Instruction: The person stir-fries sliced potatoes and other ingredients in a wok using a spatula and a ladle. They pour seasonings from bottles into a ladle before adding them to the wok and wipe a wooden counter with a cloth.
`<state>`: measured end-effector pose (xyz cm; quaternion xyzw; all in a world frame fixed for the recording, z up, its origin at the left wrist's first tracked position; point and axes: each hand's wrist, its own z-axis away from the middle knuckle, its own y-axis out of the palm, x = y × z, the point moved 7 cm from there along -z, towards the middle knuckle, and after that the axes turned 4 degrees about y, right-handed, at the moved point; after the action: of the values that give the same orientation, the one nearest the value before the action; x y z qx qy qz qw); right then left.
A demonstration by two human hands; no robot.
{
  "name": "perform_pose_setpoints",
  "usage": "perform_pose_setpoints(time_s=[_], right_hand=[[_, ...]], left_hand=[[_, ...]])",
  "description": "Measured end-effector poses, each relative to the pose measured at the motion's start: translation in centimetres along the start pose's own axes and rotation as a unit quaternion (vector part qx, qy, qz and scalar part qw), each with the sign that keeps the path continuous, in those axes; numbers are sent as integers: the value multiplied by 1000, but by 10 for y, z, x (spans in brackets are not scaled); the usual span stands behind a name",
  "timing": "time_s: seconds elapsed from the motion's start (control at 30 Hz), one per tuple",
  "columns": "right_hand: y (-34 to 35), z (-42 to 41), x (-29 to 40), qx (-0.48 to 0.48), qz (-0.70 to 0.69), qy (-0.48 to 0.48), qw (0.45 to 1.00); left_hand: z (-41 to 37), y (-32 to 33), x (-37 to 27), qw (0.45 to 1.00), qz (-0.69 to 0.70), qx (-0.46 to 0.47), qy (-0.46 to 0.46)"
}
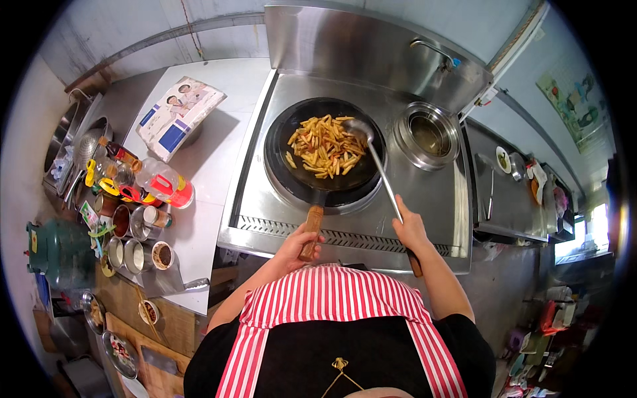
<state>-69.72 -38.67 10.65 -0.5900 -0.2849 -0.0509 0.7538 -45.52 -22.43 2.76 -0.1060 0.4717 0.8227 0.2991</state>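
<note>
A black wok [278,144] sits on the burner of a stainless steel stove. My left hand [298,244] is closed around its wooden handle [313,224]. My right hand [410,226] grips the metal shaft of a long ladle [382,171], whose wooden end shows below my wrist. The ladle's bowl rests inside the wok at the right edge of the food. Fried strips [326,147], which look like potato, are heaped in the wok with small red bits among them. One small group lies apart at the left.
Right of the wok stands a round metal pot [428,134] holding liquid, below a wall tap [433,47]. On the white counter at left are a printed box [174,117], plastic bottles [166,184], seasoning bowls [135,256] and a cleaver [166,281]. Cutting boards [154,368] lie lower left.
</note>
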Motion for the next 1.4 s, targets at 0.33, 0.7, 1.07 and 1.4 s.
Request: perform_pose_setpoints(time_s=[0.33,0.7,1.07,1.4], right_hand=[[18,-6,71,138,-176,78,972],[35,-16,21,30,57,-29,998],[44,-53,64,66,126,-84,986],[30,45,16,75,118,-87,986]], left_hand=[[1,2,-1,1000,-2,2,-3],[-4,-3,5,1000,-9,9,10],[11,-3,8,1000,-11,-21,6],[13,0,8,997,-71,-12,15]])
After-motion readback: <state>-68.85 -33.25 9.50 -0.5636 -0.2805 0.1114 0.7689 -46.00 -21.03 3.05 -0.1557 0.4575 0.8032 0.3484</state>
